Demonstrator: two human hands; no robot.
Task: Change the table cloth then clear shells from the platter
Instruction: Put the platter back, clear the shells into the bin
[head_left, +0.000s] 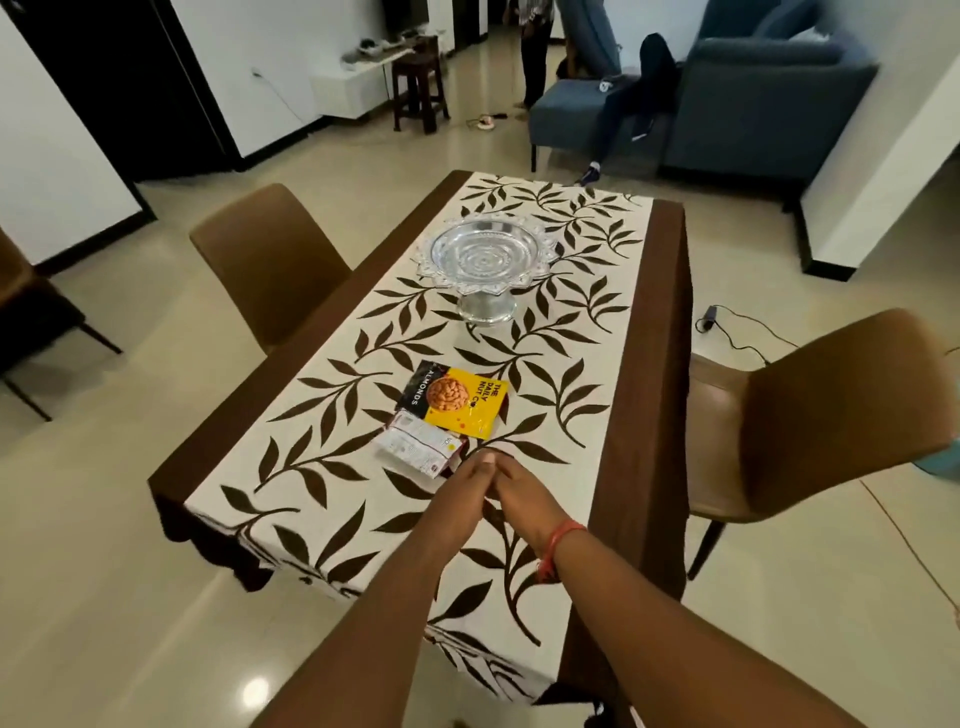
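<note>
While left hand (464, 493) presses right hand (511, 493), holding nothing | platter (485, 254) well beyond | almond packet (457, 402) near

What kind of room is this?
Probably a home's combined dining and living room: a dining table with a leaf-print cloth, brown chairs beside it, and a blue sofa beyond.

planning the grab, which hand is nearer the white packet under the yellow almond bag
Left. The left hand almost touches the white packet; the right hand, pressed against it, is farther right.
</note>
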